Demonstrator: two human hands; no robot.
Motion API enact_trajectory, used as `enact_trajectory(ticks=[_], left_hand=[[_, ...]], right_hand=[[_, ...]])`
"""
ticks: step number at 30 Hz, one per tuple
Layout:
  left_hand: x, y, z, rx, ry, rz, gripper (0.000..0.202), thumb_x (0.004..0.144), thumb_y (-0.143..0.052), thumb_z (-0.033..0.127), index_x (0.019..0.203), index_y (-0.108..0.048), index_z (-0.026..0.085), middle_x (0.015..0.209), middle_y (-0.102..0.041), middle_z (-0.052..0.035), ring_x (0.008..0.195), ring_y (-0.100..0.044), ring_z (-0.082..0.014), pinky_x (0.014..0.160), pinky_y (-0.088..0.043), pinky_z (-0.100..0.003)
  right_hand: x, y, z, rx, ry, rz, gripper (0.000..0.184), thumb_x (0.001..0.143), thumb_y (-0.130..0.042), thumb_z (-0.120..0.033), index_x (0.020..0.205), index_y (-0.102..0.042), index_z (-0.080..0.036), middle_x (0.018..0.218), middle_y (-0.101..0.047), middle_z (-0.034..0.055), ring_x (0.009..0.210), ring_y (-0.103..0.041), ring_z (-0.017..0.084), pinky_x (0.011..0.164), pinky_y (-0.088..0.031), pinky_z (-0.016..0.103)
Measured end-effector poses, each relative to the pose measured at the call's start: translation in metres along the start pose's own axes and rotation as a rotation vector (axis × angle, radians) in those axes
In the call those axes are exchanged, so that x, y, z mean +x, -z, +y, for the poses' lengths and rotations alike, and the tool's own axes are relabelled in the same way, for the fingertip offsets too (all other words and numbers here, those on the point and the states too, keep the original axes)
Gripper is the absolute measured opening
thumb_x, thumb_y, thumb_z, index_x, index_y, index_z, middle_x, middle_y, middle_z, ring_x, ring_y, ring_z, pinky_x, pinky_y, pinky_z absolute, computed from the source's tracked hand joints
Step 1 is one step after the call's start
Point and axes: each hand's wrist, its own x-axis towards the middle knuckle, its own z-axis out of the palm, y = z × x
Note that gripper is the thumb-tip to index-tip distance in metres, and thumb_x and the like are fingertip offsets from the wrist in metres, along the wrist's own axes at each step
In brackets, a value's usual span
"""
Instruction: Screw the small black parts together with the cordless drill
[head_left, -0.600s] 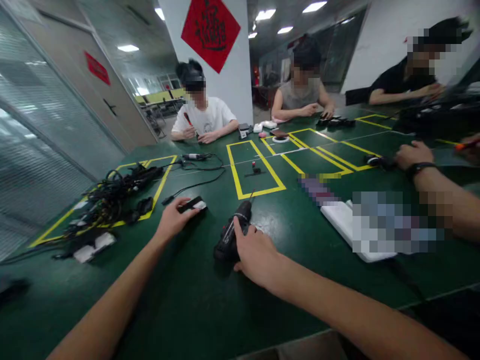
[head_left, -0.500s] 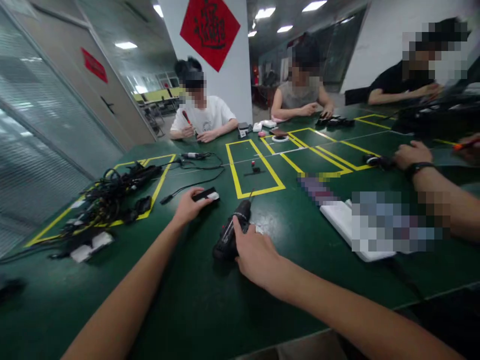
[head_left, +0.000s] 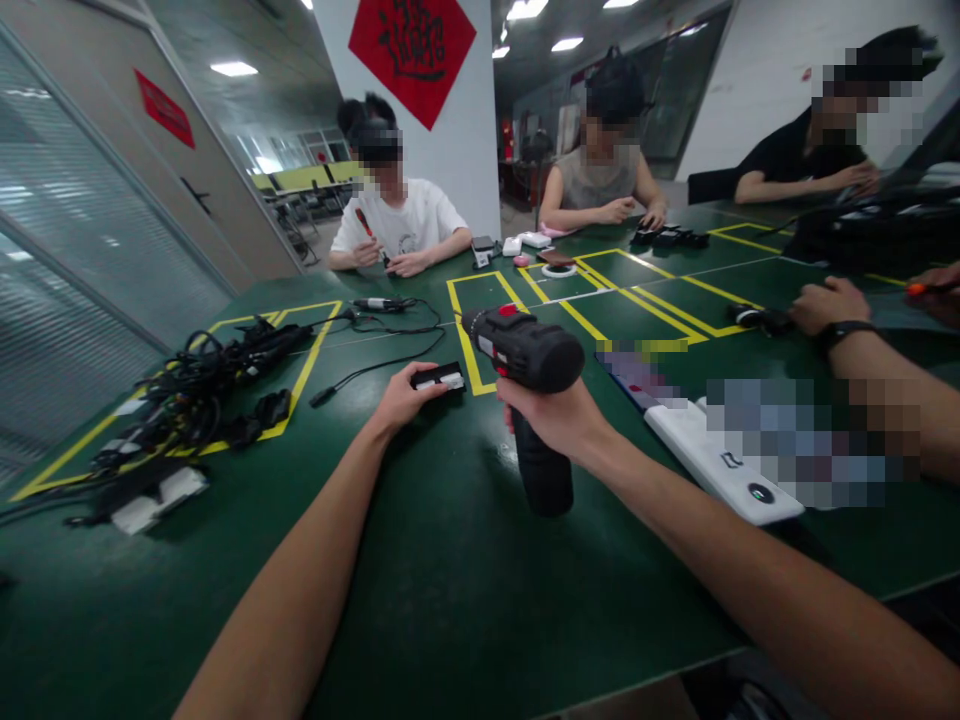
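Note:
My right hand (head_left: 559, 420) is wrapped round the grip of a black and red cordless drill (head_left: 529, 355), held upright above the green table (head_left: 420, 580) with its nose pointing left. My left hand (head_left: 401, 398) rests on the table with its fingers on a small flat black and white part (head_left: 439, 378), which lies at the corner of a yellow taped rectangle (head_left: 465, 340). The two hands are close, the drill just right of the small part.
A tangle of black cables and adapters (head_left: 202, 385) fills the left taped area. A white device (head_left: 720, 465) lies to the right, beside another person's forearm (head_left: 870, 380). Three people sit across the table with small tools and parts.
My right hand has lifted the drill off the table and stood it upright. My left hand slid the small black and white part away from me, towards the yellow tape.

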Motion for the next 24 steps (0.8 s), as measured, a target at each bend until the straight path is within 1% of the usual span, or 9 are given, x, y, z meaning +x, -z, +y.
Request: enact_trajectory(ticks=[1,2,3,5,8,11,14,19,24], left_hand=[[0.0,0.0,0.0,-0.001,0.001,-0.004,0.064,0.064,-0.08,0.051,0.117,-0.066,0.017,0.111,-0.07,-0.0096,0.097,-0.064,-0.0259,0.088,-0.05,-0.039],[0.0,-0.001,0.001,-0.004,-0.001,-0.007,0.063,0.064,-0.079,0.05,0.117,-0.066,0.018,0.112,-0.069,-0.0093,0.098,-0.064,-0.0258,0.088,-0.05,-0.039],[0.001,-0.001,0.001,-0.013,-0.005,-0.012,0.063,0.065,-0.079,0.05,0.118,-0.066,0.018,0.112,-0.069,-0.0091,0.099,-0.064,-0.0258,0.088,-0.049,-0.039],[0.002,-0.002,0.002,-0.037,-0.018,-0.034,0.061,0.066,-0.079,0.048,0.118,-0.066,0.018,0.113,-0.069,-0.0087,0.1,-0.064,-0.026,0.09,-0.049,-0.04],[0.003,-0.002,0.005,-0.047,-0.067,-0.067,0.055,0.066,-0.079,0.046,0.113,-0.069,0.019,0.114,-0.07,-0.0084,0.105,-0.062,-0.0272,0.096,-0.046,-0.042],[0.004,-0.002,0.006,-0.013,-0.117,-0.064,0.042,0.069,-0.076,0.047,0.102,-0.074,0.02,0.112,-0.07,-0.0083,0.107,-0.061,-0.0276,0.101,-0.043,-0.043],[0.004,-0.002,0.006,0.022,-0.136,-0.068,0.034,0.071,-0.074,0.046,0.093,-0.076,0.02,0.106,-0.07,-0.0078,0.104,-0.061,-0.0263,0.1,-0.044,-0.042],[0.005,-0.001,0.003,0.025,-0.155,-0.076,0.029,0.071,-0.074,0.043,0.09,-0.075,0.02,0.104,-0.069,-0.007,0.102,-0.06,-0.0249,0.099,-0.044,-0.041],[0.005,0.0,0.005,0.02,-0.139,-0.088,0.03,0.07,-0.074,0.043,0.089,-0.074,0.02,0.104,-0.068,-0.0071,0.101,-0.06,-0.0246,0.099,-0.044,-0.04]], right_hand=[[0.0,0.0,0.002,0.059,-0.058,-0.003,0.017,0.072,-0.06,-0.028,0.081,-0.064,-0.015,0.059,-0.06,0.0023,0.051,-0.057,0.017,0.052,-0.047,0.03],[-0.002,0.0,0.003,0.106,-0.103,-0.017,0.014,0.071,-0.061,-0.029,0.075,-0.062,-0.016,0.055,-0.059,0.0015,0.048,-0.055,0.016,0.05,-0.045,0.029],[-0.005,0.0,0.005,0.143,-0.144,-0.04,0.014,0.07,-0.062,-0.03,0.074,-0.061,-0.016,0.053,-0.058,0.0009,0.047,-0.054,0.015,0.049,-0.043,0.028],[-0.014,0.003,0.008,0.187,-0.182,-0.103,0.018,0.069,-0.064,-0.031,0.08,-0.063,-0.016,0.052,-0.057,-0.0004,0.047,-0.053,0.014,0.048,-0.042,0.027],[-0.027,0.006,0.009,0.187,-0.209,-0.154,0.021,0.068,-0.066,-0.031,0.082,-0.065,-0.016,0.054,-0.059,-0.0002,0.05,-0.054,0.015,0.052,-0.043,0.028],[-0.033,0.005,0.006,0.212,-0.328,-0.17,0.019,0.067,-0.065,-0.03,0.08,-0.065,-0.016,0.052,-0.059,0.0,0.048,-0.053,0.014,0.05,-0.042,0.028],[-0.035,0.004,0.005,0.244,-0.422,-0.145,0.017,0.066,-0.065,-0.028,0.078,-0.065,-0.015,0.054,-0.059,0.0,0.048,-0.053,0.013,0.05,-0.042,0.027],[-0.036,0.005,0.007,0.262,-0.419,-0.158,0.016,0.067,-0.066,-0.027,0.078,-0.066,-0.016,0.056,-0.059,0.0005,0.05,-0.054,0.014,0.051,-0.042,0.027],[-0.038,0.004,0.007,0.203,-0.386,-0.173,0.012,0.069,-0.063,-0.024,0.079,-0.064,-0.017,0.055,-0.058,-0.0003,0.05,-0.055,0.014,0.051,-0.043,0.028]])
